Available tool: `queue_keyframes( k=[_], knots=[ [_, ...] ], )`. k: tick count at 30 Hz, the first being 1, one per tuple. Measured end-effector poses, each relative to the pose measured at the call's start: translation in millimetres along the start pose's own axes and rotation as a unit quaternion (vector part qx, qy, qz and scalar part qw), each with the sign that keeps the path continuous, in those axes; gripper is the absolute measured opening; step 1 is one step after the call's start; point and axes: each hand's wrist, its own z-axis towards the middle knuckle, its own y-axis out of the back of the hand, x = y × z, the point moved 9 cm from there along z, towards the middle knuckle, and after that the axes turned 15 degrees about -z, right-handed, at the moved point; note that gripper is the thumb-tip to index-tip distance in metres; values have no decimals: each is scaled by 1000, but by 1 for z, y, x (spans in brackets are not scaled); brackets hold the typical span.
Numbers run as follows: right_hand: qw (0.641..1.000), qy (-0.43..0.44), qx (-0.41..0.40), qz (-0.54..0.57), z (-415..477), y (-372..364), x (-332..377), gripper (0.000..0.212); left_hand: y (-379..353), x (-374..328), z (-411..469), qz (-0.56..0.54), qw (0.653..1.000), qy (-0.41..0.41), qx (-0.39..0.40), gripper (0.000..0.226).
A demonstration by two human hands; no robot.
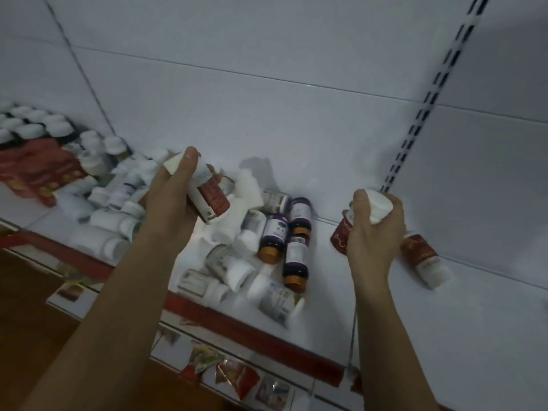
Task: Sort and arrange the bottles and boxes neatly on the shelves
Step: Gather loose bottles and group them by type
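Note:
My left hand [172, 203] grips a white bottle with a red label [212, 197], lifted over a heap of bottles on the white shelf [385, 321]. My right hand [373, 229] grips a second red-labelled white bottle [342, 237] by its cap end, just above the shelf. A third red-labelled bottle [422, 256] lies on its side right of that hand. Between my hands lie three dark purple-labelled bottles with orange caps [296, 262] among several white bottles [234, 271] on their sides.
More white bottles [118, 197] are piled at the left, beside red boxes [38, 173] and upright white-capped bottles [32, 123]. A slotted upright rail [427, 108] runs up the back wall at right. The shelf's red front edge [237, 318] crosses below; packets [234, 375] lie lower.

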Motion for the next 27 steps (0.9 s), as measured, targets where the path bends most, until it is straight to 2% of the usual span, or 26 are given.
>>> queue_keyframes(
  k=[3,7,10,13,16,21,23,25,27],
  knots=[
    [998,24,56,8,-14,-58,44,35,57,-45,9,-3,999,1,-44,28],
    [986,-17,94,140,-33,-129,100,34,160,-133,19,-60,987,-37,-145,59],
    [950,-92,137,265,-62,-196,126,32,239,-199,14,-119,968,-72,-209,66],
    [911,-162,196,326,-121,-277,139,33,312,-254,-4,-175,945,-96,-257,59],
    [884,-205,262,328,-198,-354,155,36,380,-304,-37,-157,927,-129,-316,64],
    [861,-206,364,290,-305,-458,203,50,464,-381,-110,-174,886,-229,-364,49],
    [852,-188,397,285,-339,-494,218,46,497,-399,-141,-176,861,-265,-397,54],
    [837,-165,442,276,-378,-527,229,33,527,-406,-170,-190,834,-287,-432,54],
    [817,-159,488,263,-417,-560,234,32,546,-413,-186,-176,830,-299,-435,54]
  ],
)
